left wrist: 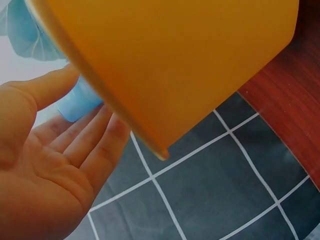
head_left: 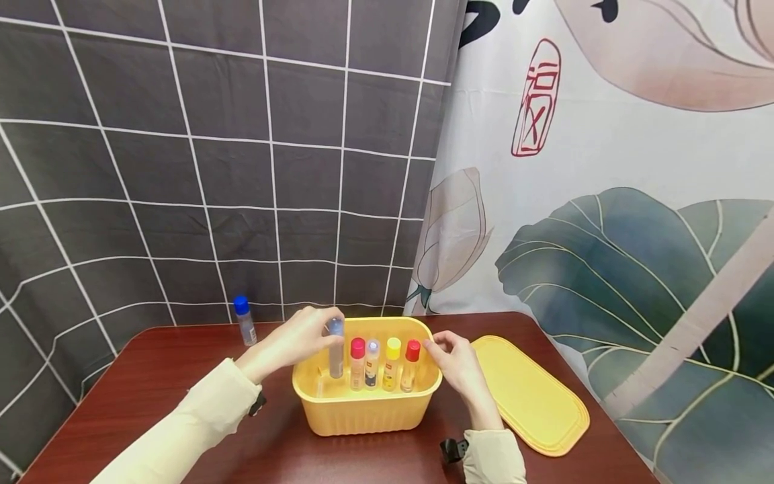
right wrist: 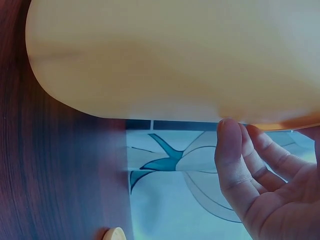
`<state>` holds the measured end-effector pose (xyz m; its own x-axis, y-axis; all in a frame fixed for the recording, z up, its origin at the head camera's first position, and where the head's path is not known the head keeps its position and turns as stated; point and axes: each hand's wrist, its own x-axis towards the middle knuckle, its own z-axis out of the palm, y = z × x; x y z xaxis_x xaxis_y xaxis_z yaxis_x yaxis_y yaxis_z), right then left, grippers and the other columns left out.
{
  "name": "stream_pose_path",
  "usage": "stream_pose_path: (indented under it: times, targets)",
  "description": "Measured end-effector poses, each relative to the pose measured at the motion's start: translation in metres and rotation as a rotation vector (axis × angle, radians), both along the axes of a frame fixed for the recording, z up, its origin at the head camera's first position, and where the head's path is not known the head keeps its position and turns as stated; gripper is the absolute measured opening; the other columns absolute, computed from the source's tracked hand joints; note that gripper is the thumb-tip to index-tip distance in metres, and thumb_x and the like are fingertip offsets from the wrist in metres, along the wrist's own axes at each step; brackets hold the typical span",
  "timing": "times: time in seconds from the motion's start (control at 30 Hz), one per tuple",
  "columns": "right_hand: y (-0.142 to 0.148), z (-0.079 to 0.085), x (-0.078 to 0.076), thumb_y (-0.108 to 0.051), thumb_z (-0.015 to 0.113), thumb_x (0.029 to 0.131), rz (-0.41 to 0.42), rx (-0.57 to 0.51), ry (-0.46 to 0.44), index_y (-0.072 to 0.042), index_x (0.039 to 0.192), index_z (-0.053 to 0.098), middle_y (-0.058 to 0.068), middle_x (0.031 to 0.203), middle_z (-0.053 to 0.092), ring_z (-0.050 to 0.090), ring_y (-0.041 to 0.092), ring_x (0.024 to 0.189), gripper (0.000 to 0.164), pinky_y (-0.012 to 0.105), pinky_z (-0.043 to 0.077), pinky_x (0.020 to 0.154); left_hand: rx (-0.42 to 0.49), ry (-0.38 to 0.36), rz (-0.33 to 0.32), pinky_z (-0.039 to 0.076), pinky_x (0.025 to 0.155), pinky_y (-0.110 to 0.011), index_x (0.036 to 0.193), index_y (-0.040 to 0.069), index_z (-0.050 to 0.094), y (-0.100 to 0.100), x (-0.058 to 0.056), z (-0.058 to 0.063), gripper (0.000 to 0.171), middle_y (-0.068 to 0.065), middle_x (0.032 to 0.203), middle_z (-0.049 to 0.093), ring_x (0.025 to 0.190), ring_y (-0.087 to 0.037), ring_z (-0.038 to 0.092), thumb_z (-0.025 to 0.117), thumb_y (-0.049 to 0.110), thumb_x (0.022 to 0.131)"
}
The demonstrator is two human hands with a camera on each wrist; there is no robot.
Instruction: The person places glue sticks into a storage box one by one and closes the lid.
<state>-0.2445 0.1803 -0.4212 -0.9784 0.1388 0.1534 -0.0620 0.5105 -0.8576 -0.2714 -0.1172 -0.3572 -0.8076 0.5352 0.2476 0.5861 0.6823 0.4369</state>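
Box [head_left: 365, 417] | four capped tubes [head_left: 392, 363] inside (standing) | left fingers [left wrist: 102, 155] pinched round fifth tube [head_left: 336, 356] | right fingers [right wrist: 277, 155] pinching rim [head_left: 387, 397]

The bluish tube [head_left: 336, 359] hangs nearly upright, pinched in the left hand [head_left: 295, 340], its lower part inside the bin [head_left: 365, 414]. The yellow bin, open-topped, sits upright between the 2 hands, its rim held by the right hand [head_left: 457, 366]. Inside, between the hands, 4 capped tubes [head_left: 391, 366] stand in a row.
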Motion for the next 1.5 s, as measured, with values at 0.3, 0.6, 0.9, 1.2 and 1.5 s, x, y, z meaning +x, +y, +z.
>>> stream_pose_path:
  times: [0.3,0.6,0.9,1.2,1.5]
  targets:
    - [0.001,-0.001,0.0,-0.022,0.07,0.092,0.0,-0.001,-0.003,-0.002,0.103,0.069,0.006,0.081,0.062,0.057,0.02,0.073,0.023,0.03,0.054,0.067,-0.056,-0.052,-0.014,0.055,0.067,-0.028,0.1,0.009,0.066,0.008,-0.005,-0.011,0.024,0.005,0.078,0.062,0.068,-0.01,0.058,0.079,0.018,0.083]
    - [0.001,-0.001,0.001,-0.023,0.07,0.092,0.001,0.006,-0.004,-0.002,0.102,0.068,0.006,0.08,0.061,0.056,0.02,0.073,0.023,0.03,0.054,0.067,-0.097,-0.077,-0.034,0.052,0.064,-0.026,0.101,0.01,0.066,0.01,-0.008,-0.018,0.022,0.007,0.076,0.06,0.067,-0.01,0.055,0.078,0.016,0.084]
    - [0.001,-0.001,0.001,-0.022,0.07,0.091,-0.009,0.015,-0.002,-0.002,0.1,0.069,0.005,0.078,0.059,0.054,0.02,0.072,0.022,0.028,0.05,0.063,-0.116,-0.059,-0.07,0.049,0.06,-0.027,0.098,0.01,0.065,0.012,-0.01,-0.021,0.021,0.007,0.073,0.058,0.065,-0.011,0.054,0.078,0.015,0.084]
    - [0.001,-0.001,0.0,-0.02,0.07,0.091,-0.01,0.011,0.011,-0.002,0.1,0.069,0.006,0.077,0.058,0.054,0.02,0.072,0.02,0.028,0.05,0.062,-0.119,-0.068,-0.066,0.05,0.061,-0.026,0.098,0.012,0.066,0.013,-0.011,-0.024,0.02,0.008,0.076,0.059,0.067,-0.011,0.055,0.079,0.015,0.083]
    - [-0.001,0.0,0.001,-0.021,0.07,0.092,-0.001,0.003,0.001,-0.002,0.101,0.068,0.006,0.079,0.06,0.056,0.02,0.072,0.021,0.029,0.052,0.064,-0.119,-0.085,-0.061,0.052,0.068,-0.028,0.101,0.011,0.066,0.013,-0.009,-0.026,0.023,0.005,0.084,0.062,0.074,-0.012,0.056,0.079,0.014,0.083]
